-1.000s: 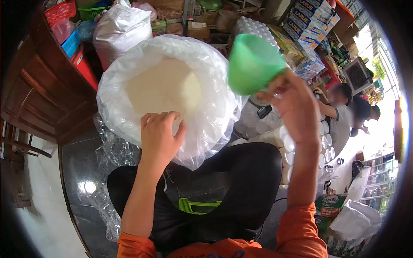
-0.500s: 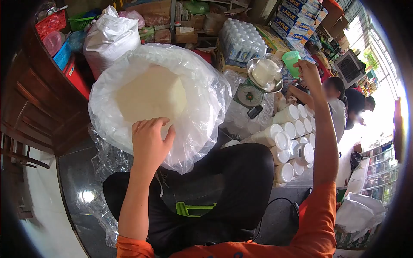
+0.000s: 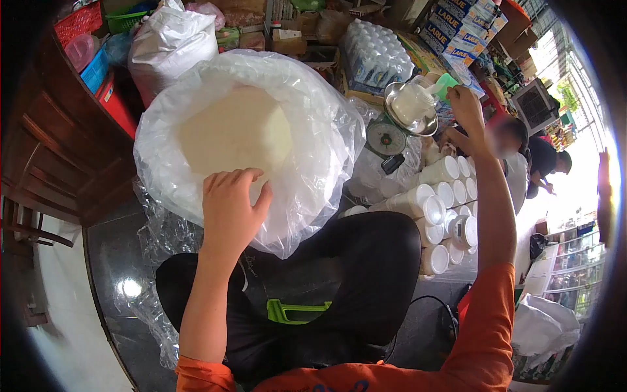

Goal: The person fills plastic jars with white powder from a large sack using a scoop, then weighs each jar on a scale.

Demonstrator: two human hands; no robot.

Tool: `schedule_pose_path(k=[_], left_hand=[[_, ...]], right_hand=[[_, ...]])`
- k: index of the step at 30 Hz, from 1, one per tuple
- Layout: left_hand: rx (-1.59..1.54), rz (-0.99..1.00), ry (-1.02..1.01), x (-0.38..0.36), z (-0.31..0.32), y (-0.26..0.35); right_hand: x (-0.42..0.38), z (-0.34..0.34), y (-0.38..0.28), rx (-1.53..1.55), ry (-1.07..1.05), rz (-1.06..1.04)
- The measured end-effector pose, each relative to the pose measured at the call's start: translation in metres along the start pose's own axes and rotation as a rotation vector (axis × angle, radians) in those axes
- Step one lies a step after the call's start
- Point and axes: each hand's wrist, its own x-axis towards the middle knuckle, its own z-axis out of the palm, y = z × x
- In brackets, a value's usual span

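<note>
A person in orange sleeves sat with knees apart on a dark tiled floor [image 3: 108, 274]. The left hand [image 3: 232, 209] was half open and empty, fingers bent and thumb spread away from them, at the near rim of a wide, round plastic liner [image 3: 313, 157]; whether the fingertips pressed on the film could not be told. Inside the liner lay pale powder [image 3: 238, 127].

The right hand [image 3: 467, 111] reached far out, its fingers closed on a green cup [image 3: 445, 82]. The cup was tipped beside the mouth of a clear jar [image 3: 411, 104], a pale streak at its lip. The jar stood in a metal bowl [image 3: 430, 127] on a round-dialled scale [image 3: 385, 138], beyond the liner's right edge.

A dark, phone-like object [image 3: 392, 163] lay just below the dial. Nearer the knee, white-lidded tubs [image 3: 434, 212] were stacked on their sides, lids facing right. A wrapped bottle pack [image 3: 375, 55] stood behind the scale, and another person [image 3: 517, 166] sat at the right.
</note>
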Motion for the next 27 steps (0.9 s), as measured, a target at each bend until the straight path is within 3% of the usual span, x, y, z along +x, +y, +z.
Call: schedule_pose_path(k=[27], left_hand=[[-0.01, 0.013, 0.005, 0.0, -0.001, 0.002]], right_hand=[[-0.003, -0.005, -0.018, -0.151, 0.024, -0.134]])
